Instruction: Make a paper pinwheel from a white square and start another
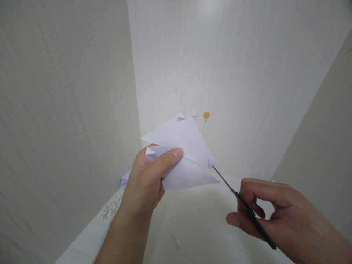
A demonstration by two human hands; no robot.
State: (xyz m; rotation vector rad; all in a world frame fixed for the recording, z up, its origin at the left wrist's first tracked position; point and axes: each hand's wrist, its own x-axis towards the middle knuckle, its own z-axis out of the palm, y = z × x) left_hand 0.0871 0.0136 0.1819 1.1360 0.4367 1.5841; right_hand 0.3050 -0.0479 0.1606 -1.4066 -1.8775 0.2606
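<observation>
My left hand [150, 176] is closed on a folded white paper [183, 137], with the thumb pressed on its upper face. The paper has pointed corners and small turned-up flaps, and a lower layer spreads out beneath the upper one. From the right, my right hand [271, 211] holds a pair of scissors [251, 214], seen edge-on, with black handles and a thin metal blade. The blade tip meets the paper's right corner by a small flap. Whether the blades are apart cannot be made out.
Pale wood-grain panels rise at the back and both sides. Two small round hooks, an orange hook [206, 115] and a white hook [194, 113], sit on the back panel. Small blurred pieces [112, 206] and bluish-white papers [125, 178] lie at left; a small pale item [176, 242] lies below.
</observation>
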